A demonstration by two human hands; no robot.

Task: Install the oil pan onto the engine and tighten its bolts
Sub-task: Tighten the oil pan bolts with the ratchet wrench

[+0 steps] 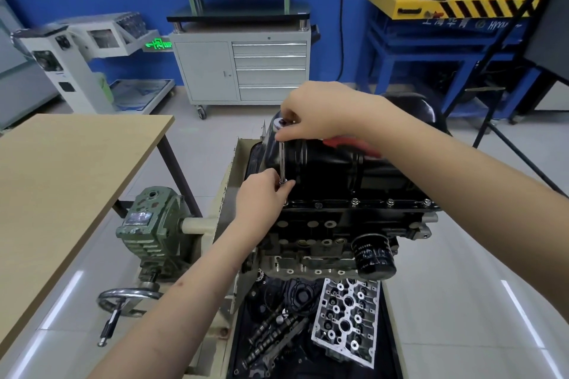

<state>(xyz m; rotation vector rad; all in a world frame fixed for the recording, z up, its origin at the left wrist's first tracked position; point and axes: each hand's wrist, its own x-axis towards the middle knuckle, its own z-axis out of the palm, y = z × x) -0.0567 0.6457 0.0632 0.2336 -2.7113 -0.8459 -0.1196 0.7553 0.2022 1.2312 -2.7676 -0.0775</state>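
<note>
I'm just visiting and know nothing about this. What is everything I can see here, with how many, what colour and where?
black steel oil pan: one, black, on top of the engine
engine block: one, black and grey, on the stand at centre
flange bolts: several, silver, along the pan's near edge
ratchet wrench with long extension: one, silver with a red handle, upright at the pan's left corner
oil filter: one, black, on the engine's right
cylinder head: one, silver, in the tray below
handwheel: one, grey, lower left
wooden table: one, tan, left
drawer cabinet: one, grey, at the back
left hand: pinches the extension's lower end
right hand: grips the ratchet head
</note>
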